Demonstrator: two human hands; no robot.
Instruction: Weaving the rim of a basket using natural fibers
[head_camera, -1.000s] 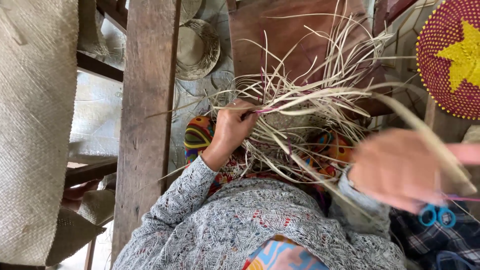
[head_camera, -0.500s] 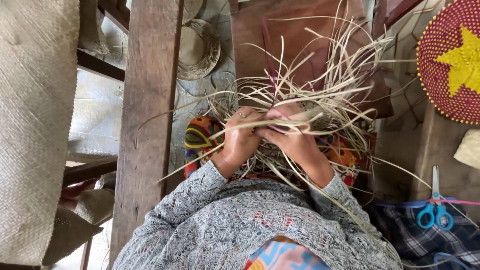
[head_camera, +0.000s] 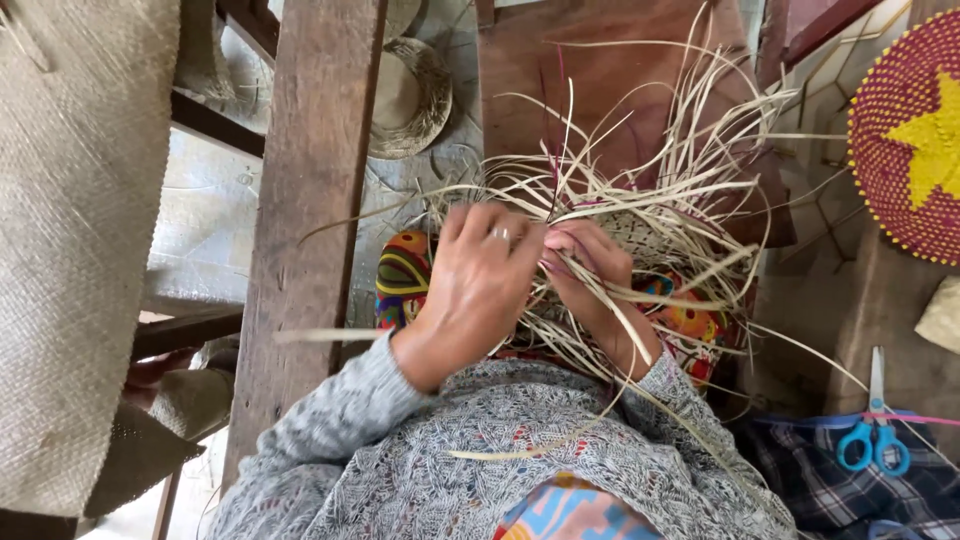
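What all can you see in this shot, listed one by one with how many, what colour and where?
straw strips: many, pale tan with a few magenta, fanning out from the middle
woven piece: one, tan, under both hands
patterned cloth: one, orange, green and yellow, beneath the weaving
wooden post: one, brown, left of centre
woven mat: one, beige, far left
straw hat: one, tan, upper middle on the ground
round woven tray: one, red with yellow star, upper right
scissors: one, blue handles, lower right
plaid cloth: one, dark blue, lower right
grey knit sleeves: two, bottom centre
left hand: one, ring on a finger, on the strips
right hand: one, grip pinching strips
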